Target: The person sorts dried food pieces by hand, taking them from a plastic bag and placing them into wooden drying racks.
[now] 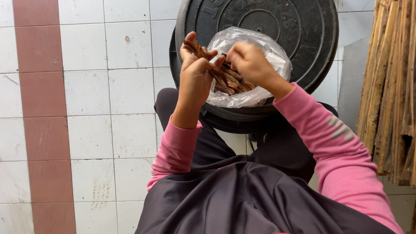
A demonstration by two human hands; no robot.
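Note:
My left hand (196, 71) is closed around a small bunch of brown dried sticks (196, 47), held upright over my lap. My right hand (249, 63) is blurred; its fingers pinch at the sticks next to the left hand. Just behind both hands lies a clear plastic bag (264, 45) holding more brown sticks (232, 80). The bag rests on a stack of black round weight plates (303, 30). Both arms wear pink sleeves, and a dark apron covers my lap.
White floor tiles with a dull red tiled stripe (39, 117) run down the left. A bundle of long dry cane stalks (392, 86) leans at the right edge. A grey slab (351, 86) stands beside the plates.

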